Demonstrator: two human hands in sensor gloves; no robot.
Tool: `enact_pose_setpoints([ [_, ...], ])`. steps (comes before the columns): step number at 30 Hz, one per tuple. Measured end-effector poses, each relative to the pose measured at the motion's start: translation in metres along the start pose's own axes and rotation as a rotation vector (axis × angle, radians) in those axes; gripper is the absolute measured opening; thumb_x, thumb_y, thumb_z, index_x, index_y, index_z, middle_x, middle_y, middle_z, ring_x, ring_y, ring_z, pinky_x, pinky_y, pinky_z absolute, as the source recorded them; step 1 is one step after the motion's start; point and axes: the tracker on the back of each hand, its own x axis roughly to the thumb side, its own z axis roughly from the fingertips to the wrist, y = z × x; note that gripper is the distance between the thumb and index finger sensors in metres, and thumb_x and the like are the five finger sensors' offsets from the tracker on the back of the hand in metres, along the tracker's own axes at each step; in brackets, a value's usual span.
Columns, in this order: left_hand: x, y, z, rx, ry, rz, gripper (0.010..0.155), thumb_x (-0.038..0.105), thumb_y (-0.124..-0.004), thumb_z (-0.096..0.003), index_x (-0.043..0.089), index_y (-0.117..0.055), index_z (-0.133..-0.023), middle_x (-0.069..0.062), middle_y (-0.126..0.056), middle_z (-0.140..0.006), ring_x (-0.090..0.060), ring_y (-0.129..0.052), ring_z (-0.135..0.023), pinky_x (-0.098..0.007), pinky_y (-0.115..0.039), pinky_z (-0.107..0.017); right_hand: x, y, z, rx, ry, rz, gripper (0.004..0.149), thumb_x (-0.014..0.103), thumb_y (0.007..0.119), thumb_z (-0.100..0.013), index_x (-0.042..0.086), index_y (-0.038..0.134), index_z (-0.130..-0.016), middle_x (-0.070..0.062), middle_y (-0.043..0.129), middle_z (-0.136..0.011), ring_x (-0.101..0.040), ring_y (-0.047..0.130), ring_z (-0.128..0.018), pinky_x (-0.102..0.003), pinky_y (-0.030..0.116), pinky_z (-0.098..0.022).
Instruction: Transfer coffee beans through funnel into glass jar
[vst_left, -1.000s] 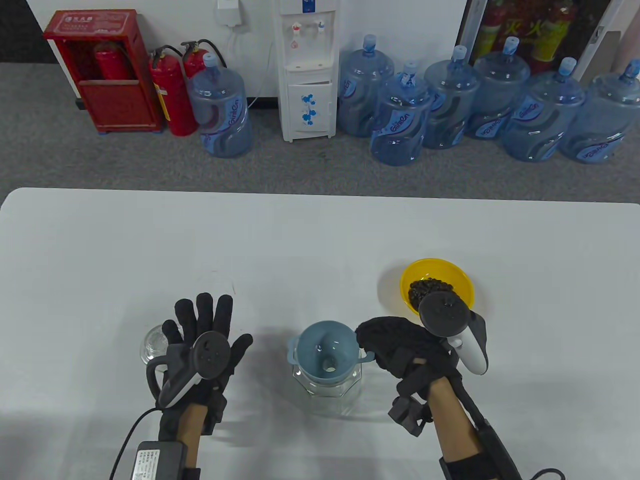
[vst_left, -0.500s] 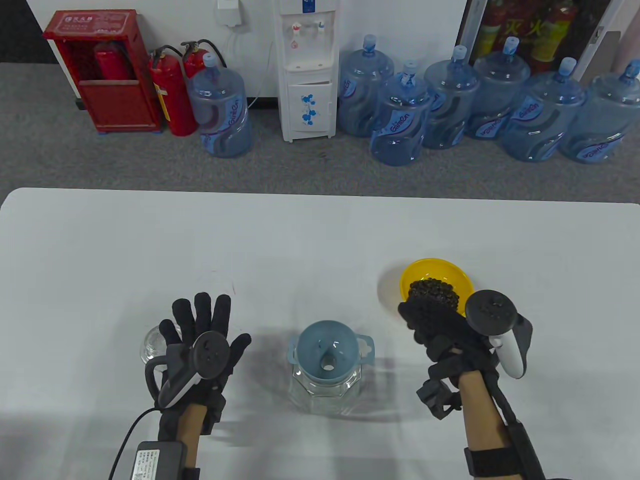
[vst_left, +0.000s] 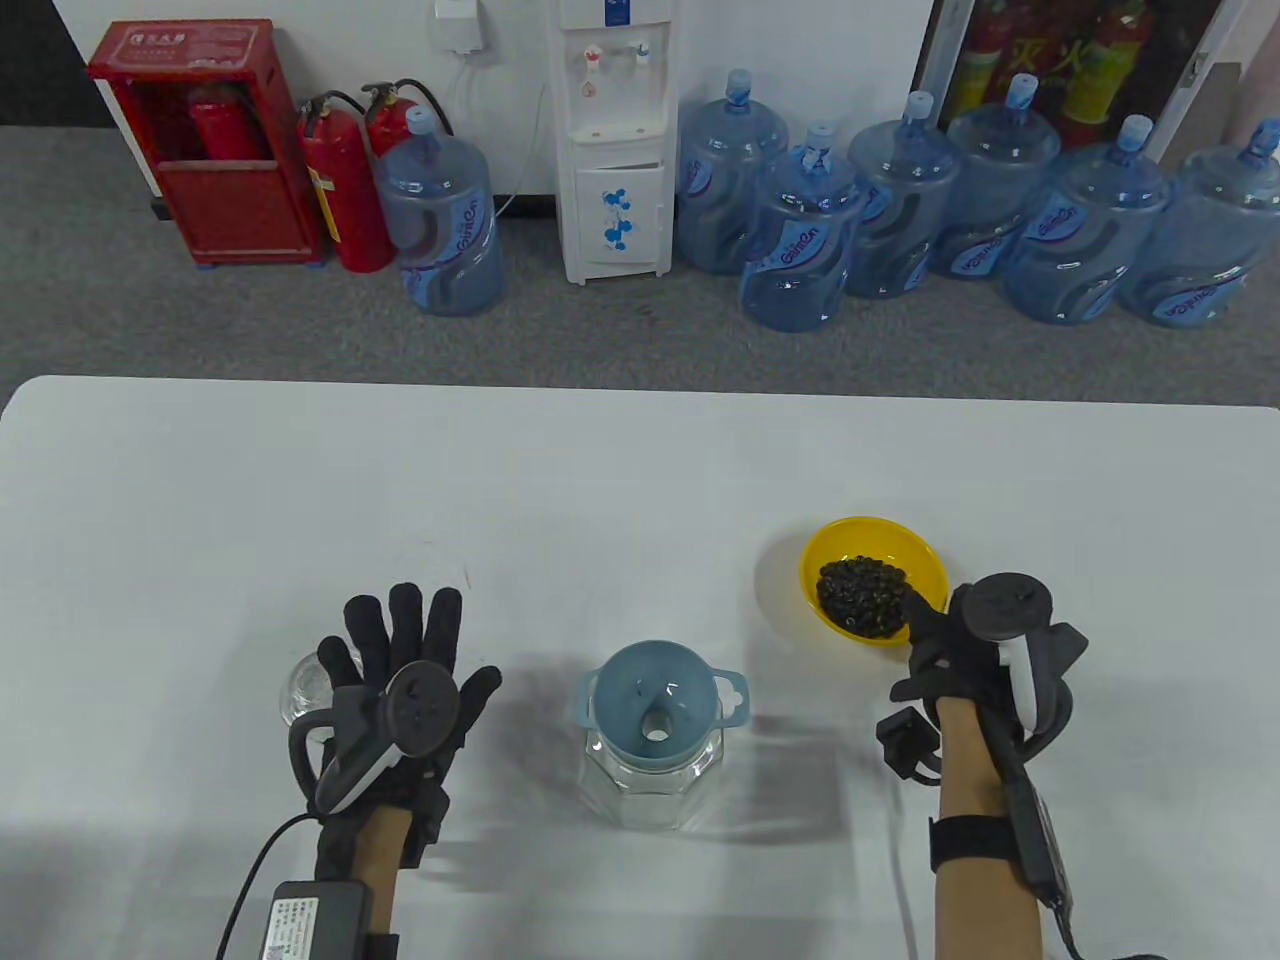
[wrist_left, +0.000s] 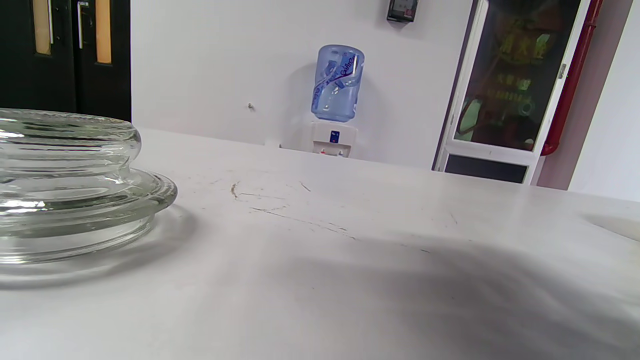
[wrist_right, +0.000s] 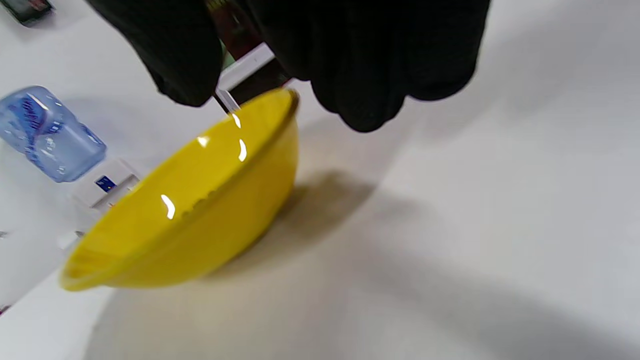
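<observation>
**Right hand at bowl rim; funnel seated on jar; left hand flat on table**

Table (vst_left: 640, 470): white, rounded far corners, faint scratches visible in the left wrist view.

Jar (vst_left: 652, 785): clear glass, faceted, upright near the middle of the near edge. Lid off.

Funnel (vst_left: 655, 698): blue-grey, seated in the jar mouth, tab handle pointing toward the right edge. Spout hole visible at centre. No beans seen inside the funnel or the jar.

Bowl (vst_left: 874, 580): yellow, standing toward the right edge, further from the near edge than the jar and well apart from it. Bowl (wrist_right: 200, 200) appears tilted in the right wrist view, though the camera itself is tilted.

Coffee beans (vst_left: 864, 597): dark heap in the near half of the bowl, far inner wall bare.

Right hand (vst_left: 945, 640): at the bowl's near-right rim, fingers (wrist_right: 360, 65) curled downward, thumb to one side of the rim and the rest to the other. Contact with the rim not confirmed; grip state cannot be told. Tracker on the back of the hand.

Left hand (vst_left: 400, 665): palm down toward the left side near the near edge, fingers spread and straight, holding nothing. Tracker strapped on top.

Lid (wrist_left: 65, 185): clear glass, resting flat on the table just left of the left hand, partly hidden by it in the table view.

Beyond the far edge: grey carpet, water bottles (vst_left: 800, 235), water dispenser (vst_left: 612, 140), fire extinguishers (vst_left: 345, 185).
</observation>
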Motion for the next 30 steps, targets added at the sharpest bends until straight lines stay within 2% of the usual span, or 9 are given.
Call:
enact_pose_setpoints([
  [4,0.000,0.000,-0.001,-0.012,0.001,-0.008,0.077,0.066,-0.055,-0.0542,0.036,-0.022,-0.117,-0.008,-0.017,-0.124,-0.046,-0.006,-0.110,-0.067,-0.018,-0.073,-0.003,0.010,-0.010,0.029,0.069,-0.035,0.069,0.048,0.076,-0.067,0.001,0.057,-0.114,-0.022,0.083,-0.096,-0.027,0.096,-0.071,-0.039,0.083,-0.050],
  [8,0.000,0.000,-0.001,-0.018,0.003,-0.015,0.077,0.066,-0.055,-0.0542,0.036,-0.022,-0.117,-0.008,-0.016,-0.125,-0.046,-0.006,-0.110,-0.067,-0.018,-0.073,-0.009,0.014,-0.016,0.033,0.125,-0.092,0.058,0.042,0.077,-0.067,0.000,0.068,-0.107,-0.012,0.095,-0.081,-0.016,0.102,-0.055,-0.031,0.088,-0.039],
  [12,-0.001,0.000,-0.001,-0.023,0.006,-0.009,0.077,0.066,-0.055,-0.0543,0.036,-0.021,-0.117,-0.008,-0.016,-0.125,-0.046,-0.006,-0.110,-0.067,-0.017,-0.073,-0.015,0.014,-0.019,0.105,0.161,-0.226,0.052,0.035,0.077,-0.068,-0.002,0.071,-0.104,-0.012,0.097,-0.075,-0.013,0.103,-0.049,-0.030,0.088,-0.037],
  [15,-0.001,0.000,-0.002,-0.026,0.006,-0.005,0.077,0.066,-0.055,-0.0543,0.036,-0.021,-0.117,-0.008,-0.016,-0.125,-0.046,-0.006,-0.110,-0.067,-0.017,-0.073,-0.014,0.011,-0.016,0.089,0.148,-0.232,0.051,0.034,0.079,-0.066,-0.004,0.074,-0.100,-0.013,0.097,-0.070,-0.013,0.103,-0.044,-0.030,0.088,-0.034],
  [22,-0.001,-0.001,-0.002,-0.034,0.006,-0.003,0.077,0.066,-0.055,-0.0544,0.036,-0.022,-0.117,-0.008,-0.016,-0.125,-0.046,-0.006,-0.110,-0.067,-0.017,-0.073,0.011,-0.009,0.005,0.093,0.010,-0.252,0.049,0.033,0.081,-0.065,-0.004,0.076,-0.097,-0.012,0.098,-0.066,-0.012,0.103,-0.041,-0.029,0.089,-0.032],
  [26,-0.001,-0.001,-0.002,-0.041,0.006,0.004,0.077,0.066,-0.055,-0.0544,0.036,-0.022,-0.117,-0.008,-0.017,-0.125,-0.046,-0.007,-0.110,-0.068,-0.018,-0.073,0.044,-0.029,0.031,0.159,-0.149,-0.309,0.049,0.034,0.081,-0.065,-0.004,0.076,-0.097,-0.012,0.098,-0.065,-0.012,0.103,-0.040,-0.029,0.089,-0.031],
  [30,-0.002,-0.002,-0.002,-0.049,0.007,0.007,0.077,0.066,-0.055,-0.0544,0.036,-0.022,-0.117,-0.008,-0.017,-0.125,-0.046,-0.007,-0.110,-0.068,-0.017,-0.073,0.073,-0.047,0.062,0.159,-0.294,-0.304,0.049,0.033,0.081,-0.065,-0.004,0.077,-0.097,-0.012,0.098,-0.065,-0.012,0.103,-0.040,-0.029,0.089,-0.031],
])
